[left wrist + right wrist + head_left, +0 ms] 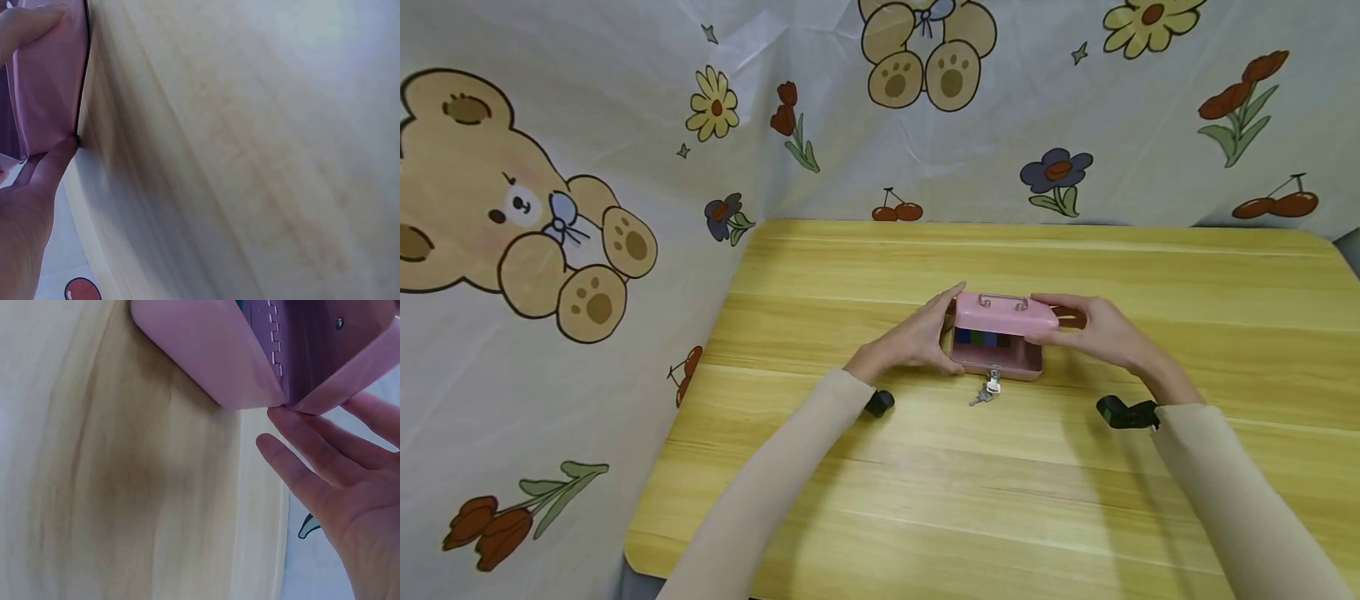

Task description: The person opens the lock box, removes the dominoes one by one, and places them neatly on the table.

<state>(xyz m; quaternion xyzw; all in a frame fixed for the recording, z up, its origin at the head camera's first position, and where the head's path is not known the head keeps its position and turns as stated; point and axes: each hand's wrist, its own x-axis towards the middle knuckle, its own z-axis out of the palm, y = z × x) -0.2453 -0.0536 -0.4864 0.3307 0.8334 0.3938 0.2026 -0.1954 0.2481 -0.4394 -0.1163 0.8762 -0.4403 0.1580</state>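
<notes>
A small pink metal box [1021, 374] with a silver carry handle [1003, 297] stands on the table, its lid [1000, 317] partly raised. My left hand [917, 336] grips the box's left side, thumb at the front and fingers round the back. At the right, my right hand [1101, 332] holds the lid between thumb and fingers. The right wrist view shows fingertips near the hinge [275, 340] and behind the lid [359, 372]. Blue, green and dark strips [981, 337] show inside; their kind is unclear. Keys [981, 395] hang from the front latch [994, 384].
The wood-grain table [925, 483] runs on all sides of the box. Behind it and at the left hangs a white cloth [820, 50] printed with bears and flowers. Black wrist devices [1126, 413] sit at both cuffs.
</notes>
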